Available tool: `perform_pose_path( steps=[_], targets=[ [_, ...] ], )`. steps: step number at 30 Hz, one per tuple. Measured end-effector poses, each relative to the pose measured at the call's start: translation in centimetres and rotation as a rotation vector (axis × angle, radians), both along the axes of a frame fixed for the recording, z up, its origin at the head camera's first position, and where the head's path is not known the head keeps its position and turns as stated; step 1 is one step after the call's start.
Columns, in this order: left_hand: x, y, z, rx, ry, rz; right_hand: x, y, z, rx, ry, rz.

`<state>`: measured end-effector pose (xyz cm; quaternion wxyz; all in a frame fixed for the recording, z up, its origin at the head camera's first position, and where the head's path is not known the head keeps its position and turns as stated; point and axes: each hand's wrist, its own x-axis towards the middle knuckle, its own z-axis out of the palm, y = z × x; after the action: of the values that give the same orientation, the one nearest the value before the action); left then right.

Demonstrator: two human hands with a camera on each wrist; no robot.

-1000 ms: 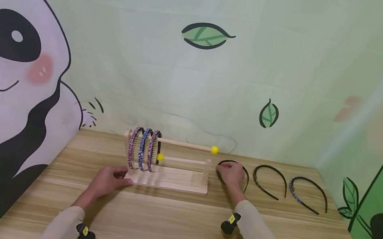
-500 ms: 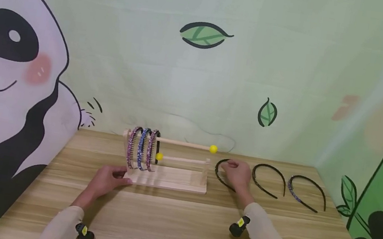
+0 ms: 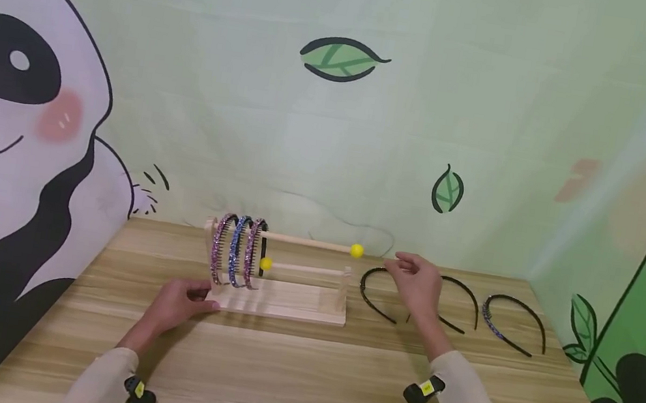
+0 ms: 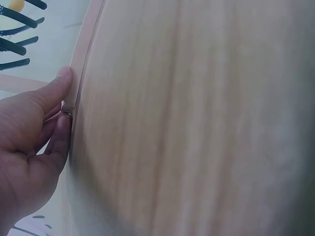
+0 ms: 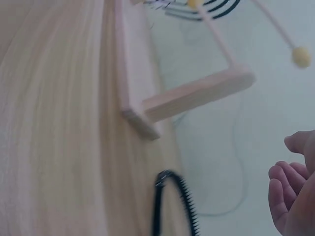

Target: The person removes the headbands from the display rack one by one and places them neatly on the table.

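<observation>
My left hand (image 3: 175, 301) grips the left end of a wooden stand (image 3: 284, 301), thumb along the front edge of its base. Three glittery toothed headbands hang on the stand's upper rod at the left: a pink one (image 3: 216, 252), a blue one (image 3: 234, 254) and another pink one (image 3: 250, 257). My right hand (image 3: 418, 287) is raised, holding nothing, thumb and fingers apart. In the head view it overlaps a black headband (image 3: 370, 298) and a second dark headband (image 3: 477, 306) on the table. The right wrist view shows the hand away from the nearest headband (image 5: 157, 206).
At the far right lies a dark headband with blue glitter (image 3: 491, 325). Yellow balls cap the upper rod (image 3: 356, 251) and the lower rod (image 3: 266, 264). A wood-grain table (image 3: 273, 380) runs back to a cloth backdrop (image 3: 236, 113) printed with a panda and leaves.
My right hand has risen from the leftmost loose headband and shifted right, leaving that headband lying on the table. The left hand keeps its place at the stand's end.
</observation>
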<state>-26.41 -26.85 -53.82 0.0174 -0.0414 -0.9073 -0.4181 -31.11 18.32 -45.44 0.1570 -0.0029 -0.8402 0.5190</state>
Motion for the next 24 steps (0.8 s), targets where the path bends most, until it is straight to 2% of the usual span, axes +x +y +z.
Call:
perform_pose_path(
  steps=[7, 13, 19, 24],
  targets=[
    [0.1, -0.1, 0.0, 0.000, -0.010, -0.001, 1.9, -0.6, 3.0, -0.020, 0.143, 0.015],
    [0.1, -0.2, -0.1, 0.005, -0.026, 0.006, 3.7, -2.1, 5.3, -0.052, 0.187, 0.059],
    [0.1, -0.1, -0.1, -0.003, -0.020, 0.004, 4.6, -4.1, 6.2, -0.091, 0.213, 0.101],
    [0.0, 0.0, 0.0, 0.009, -0.022, 0.008, 5.0, -5.5, 6.3, -0.126, 0.229, 0.151]
  ],
)
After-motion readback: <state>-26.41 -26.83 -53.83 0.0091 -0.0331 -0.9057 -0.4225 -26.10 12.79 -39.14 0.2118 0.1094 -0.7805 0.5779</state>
